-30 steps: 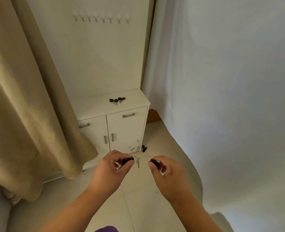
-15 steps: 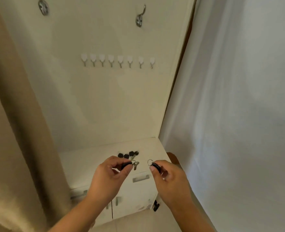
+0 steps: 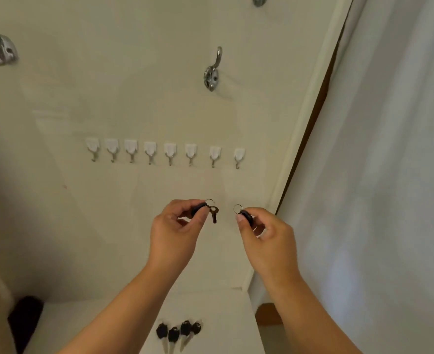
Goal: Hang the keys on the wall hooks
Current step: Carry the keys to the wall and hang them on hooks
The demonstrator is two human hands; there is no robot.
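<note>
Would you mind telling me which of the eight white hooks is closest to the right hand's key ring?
The rightmost white hook, almost directly above the right hand; the others lie further left.

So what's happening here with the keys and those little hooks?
A person is hanging keys. The left hand pinches a black-headed key with a small brass key dangling from its ring; the right hand pinches another black key. All eight white hooks above are bare. Four more keys lie on the cabinet top.

Above hands: bare wall is lying open up to the white hooks point(image 3: 165, 152).
Right: curtain point(image 3: 389, 149) is crowding close.
</note>
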